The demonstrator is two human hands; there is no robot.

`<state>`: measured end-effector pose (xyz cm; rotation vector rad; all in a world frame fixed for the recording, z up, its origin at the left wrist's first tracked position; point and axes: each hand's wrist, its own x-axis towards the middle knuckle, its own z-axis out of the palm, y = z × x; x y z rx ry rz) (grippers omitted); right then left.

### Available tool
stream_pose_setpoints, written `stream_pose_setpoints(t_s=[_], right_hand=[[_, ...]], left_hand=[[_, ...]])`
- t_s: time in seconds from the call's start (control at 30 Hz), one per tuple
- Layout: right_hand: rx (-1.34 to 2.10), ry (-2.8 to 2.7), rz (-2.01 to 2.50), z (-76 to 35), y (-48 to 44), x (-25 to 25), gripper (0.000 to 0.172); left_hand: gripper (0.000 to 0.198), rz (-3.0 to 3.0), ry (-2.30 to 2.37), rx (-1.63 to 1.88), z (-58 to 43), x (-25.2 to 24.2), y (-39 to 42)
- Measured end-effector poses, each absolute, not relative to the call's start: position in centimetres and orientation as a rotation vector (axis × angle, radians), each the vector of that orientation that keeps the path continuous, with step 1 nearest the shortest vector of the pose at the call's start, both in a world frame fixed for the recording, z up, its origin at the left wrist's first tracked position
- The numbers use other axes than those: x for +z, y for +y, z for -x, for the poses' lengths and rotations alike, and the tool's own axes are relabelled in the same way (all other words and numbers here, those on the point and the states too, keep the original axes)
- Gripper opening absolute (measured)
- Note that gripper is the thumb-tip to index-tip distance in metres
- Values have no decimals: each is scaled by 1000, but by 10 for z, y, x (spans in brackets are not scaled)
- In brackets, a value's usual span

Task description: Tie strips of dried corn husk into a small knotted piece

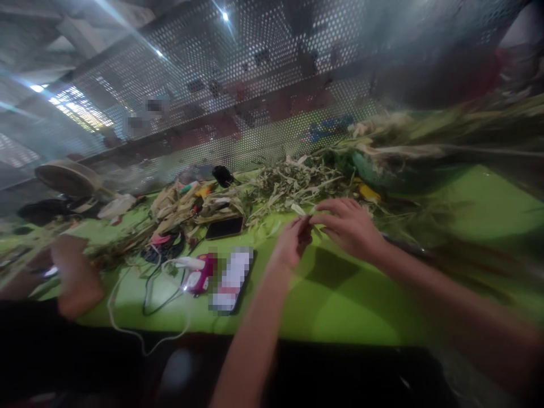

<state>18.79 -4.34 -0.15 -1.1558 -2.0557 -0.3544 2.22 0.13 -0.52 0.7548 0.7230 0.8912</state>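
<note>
Above the green tabletop [340, 300], my two hands meet at the fingertips. My left hand [294, 241] is closed, and a pale dry leaf strip [298, 209] sticks out from its fingers. From the right, my right hand [352, 226] reaches over with its fingertips drawn together against those of the left. Whatever lies between the right fingertips is too small and blurred to name. Just beyond both hands lies a loose heap of dry, pale green strips [297, 181].
Left of my hands lie a lit phone [233, 280], a dark phone [224, 228], a magenta device [203, 275] and a looping white cable [111, 309]. A green basin [382, 170] stands back right. Another person's arm [76, 277] rests at left. Perforated metal screening [272, 73] rises behind.
</note>
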Motion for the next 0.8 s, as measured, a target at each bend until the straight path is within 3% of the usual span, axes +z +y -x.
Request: stream_pose_setpoints(t_s=[0.27,0.53,0.8], right_hand=[[-326,-2053,1104,-186,-45,1,9],[149,-1689,1244,-183,-44,-1,6],[366,-1490,1361,-182,-45,-2,11]], left_hand=[[38,-893,807,862,-26,-9,0],[19,-1413,859,868,-26,-19,4],[21,-1535,800,868,-28,-14,-3]])
